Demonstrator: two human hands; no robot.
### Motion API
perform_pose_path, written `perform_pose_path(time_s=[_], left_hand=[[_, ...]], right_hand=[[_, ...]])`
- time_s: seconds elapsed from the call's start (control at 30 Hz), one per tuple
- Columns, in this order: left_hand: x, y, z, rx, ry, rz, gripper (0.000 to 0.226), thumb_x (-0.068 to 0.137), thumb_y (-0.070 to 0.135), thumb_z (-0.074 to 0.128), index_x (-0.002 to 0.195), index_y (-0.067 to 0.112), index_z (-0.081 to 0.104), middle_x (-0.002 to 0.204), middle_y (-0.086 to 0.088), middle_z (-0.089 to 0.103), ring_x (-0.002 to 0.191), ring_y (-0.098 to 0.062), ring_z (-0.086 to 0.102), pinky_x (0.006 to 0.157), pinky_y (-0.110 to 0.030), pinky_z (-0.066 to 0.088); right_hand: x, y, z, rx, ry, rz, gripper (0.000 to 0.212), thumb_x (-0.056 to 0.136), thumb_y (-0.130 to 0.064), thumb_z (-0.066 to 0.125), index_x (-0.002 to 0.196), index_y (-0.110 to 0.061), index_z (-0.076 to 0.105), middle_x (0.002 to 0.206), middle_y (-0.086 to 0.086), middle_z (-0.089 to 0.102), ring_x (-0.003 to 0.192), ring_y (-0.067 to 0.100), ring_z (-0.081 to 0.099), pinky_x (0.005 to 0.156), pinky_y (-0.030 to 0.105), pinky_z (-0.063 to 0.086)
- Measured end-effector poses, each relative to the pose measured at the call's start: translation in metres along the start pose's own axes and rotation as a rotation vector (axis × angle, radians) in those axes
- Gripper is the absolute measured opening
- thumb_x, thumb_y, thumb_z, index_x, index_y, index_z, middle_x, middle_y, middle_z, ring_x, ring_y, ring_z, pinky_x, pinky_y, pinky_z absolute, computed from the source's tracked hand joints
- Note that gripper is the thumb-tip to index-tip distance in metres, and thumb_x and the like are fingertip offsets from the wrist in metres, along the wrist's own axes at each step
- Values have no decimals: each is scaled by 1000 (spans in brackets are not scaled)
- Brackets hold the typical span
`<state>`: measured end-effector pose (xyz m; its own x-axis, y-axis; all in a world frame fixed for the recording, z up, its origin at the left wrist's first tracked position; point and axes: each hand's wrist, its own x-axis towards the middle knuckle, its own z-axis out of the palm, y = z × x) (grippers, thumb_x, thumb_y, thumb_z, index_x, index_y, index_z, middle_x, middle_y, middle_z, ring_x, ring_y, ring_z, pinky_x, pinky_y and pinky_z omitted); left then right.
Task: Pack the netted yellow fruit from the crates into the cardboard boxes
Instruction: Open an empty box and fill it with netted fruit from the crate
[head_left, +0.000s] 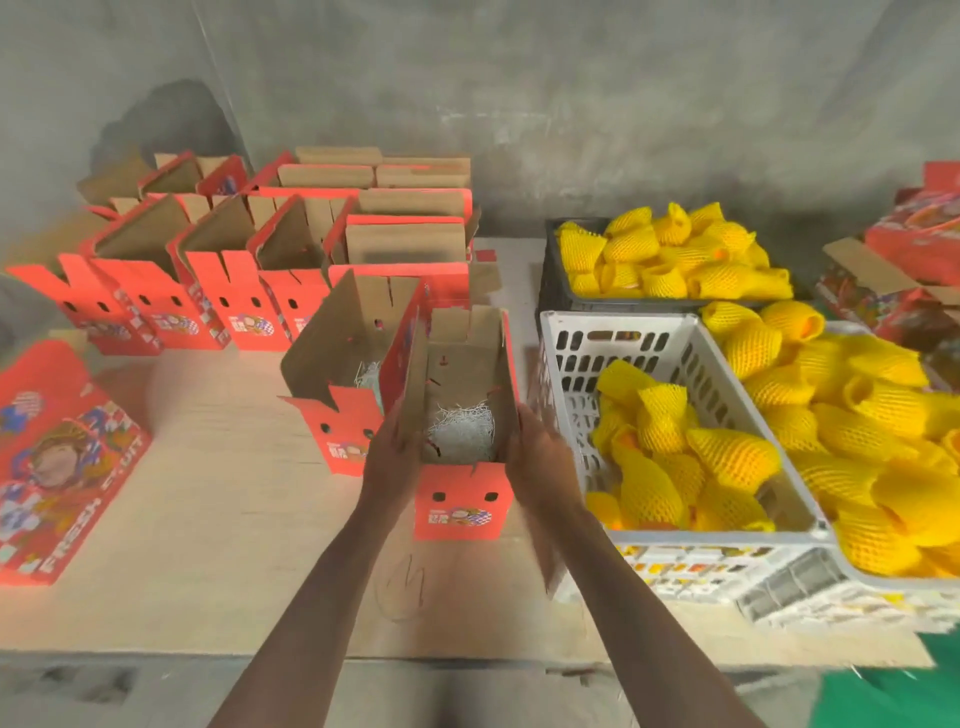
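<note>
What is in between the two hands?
An open red cardboard box with white shredded paper inside sits between the left hand and right hand, in the head view.

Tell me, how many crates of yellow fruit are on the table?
3. A black crate at the back, a white crate beside the hands, and a third crate at the right edge, partly cut off. More may lie outside the view.
</note>
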<state>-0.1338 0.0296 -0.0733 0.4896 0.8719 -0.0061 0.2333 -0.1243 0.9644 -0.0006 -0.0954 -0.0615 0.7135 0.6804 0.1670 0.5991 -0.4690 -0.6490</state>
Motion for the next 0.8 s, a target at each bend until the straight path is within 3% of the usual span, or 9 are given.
perform_pose_path(time_s=[0.07,0.17,0.27,0.33,0.4,0.5,0.57,0.63,0.8], left_hand=[[18,0,-1,18,42,16,71,90,-8,54,140,42,55,120,36,64,108,15,59,93,-10,48],[34,6,-3,48,69,-22,57,88,-8,65,139,15,60,133,8,63,124,-7,58,112,-29,43],[44,18,7,364,9,142,40,88,-4,70,126,10,69,139,-1,60,134,-20,53,113,-21,31],[50,29,23,594,-36,264,32,94,4,67,124,10,72,145,-6,58,140,-24,48,118,-31,29],[53,42,45,680,-52,297,29,99,15,63,127,16,71,143,-5,60,139,-24,50,117,-40,34],[58,61,85,595,-70,74,35,100,34,57,131,20,65,133,-4,66,125,-25,60,101,-36,47],[69,66,109,612,-136,-129,39,101,37,53,129,13,65,131,-13,67,121,-33,61,98,-37,49],[79,69,123,668,-238,-241,38,103,32,48,120,5,68,127,-23,66,118,-39,62,99,-42,51],[106,77,132,861,-459,-384,45,106,40,41,126,5,62,139,-21,59,125,-37,59,100,-40,50]], right_hand=[[22,-1,8,22,-10,7,45,100,-3,40,139,-20,53,101,11,72,88,36,66,65,34,39],[46,-4,16,76,-88,16,32,102,-8,39,127,-18,56,98,10,73,89,34,68,66,34,38],[64,0,14,178,-193,51,33,103,-9,43,133,-16,54,100,6,72,92,33,70,65,27,42],[72,8,4,222,-202,49,46,97,-2,46,142,-12,49,90,0,64,79,25,68,52,11,39],[78,15,-7,251,-242,46,61,94,3,47,152,-12,37,97,1,65,71,10,60,50,9,42],[83,26,-18,231,-357,55,48,98,-3,50,145,-11,45,113,6,67,86,15,64,68,20,57],[87,32,-27,142,-465,30,21,101,-9,49,119,-8,60,102,7,69,87,23,69,75,34,62],[90,37,-39,90,-524,1,19,103,-11,45,94,-9,62,84,5,67,74,21,68,64,28,60],[111,64,-72,-9,-193,-175,30,108,-33,44,90,-19,62,71,-10,62,60,5,60,55,22,49]])
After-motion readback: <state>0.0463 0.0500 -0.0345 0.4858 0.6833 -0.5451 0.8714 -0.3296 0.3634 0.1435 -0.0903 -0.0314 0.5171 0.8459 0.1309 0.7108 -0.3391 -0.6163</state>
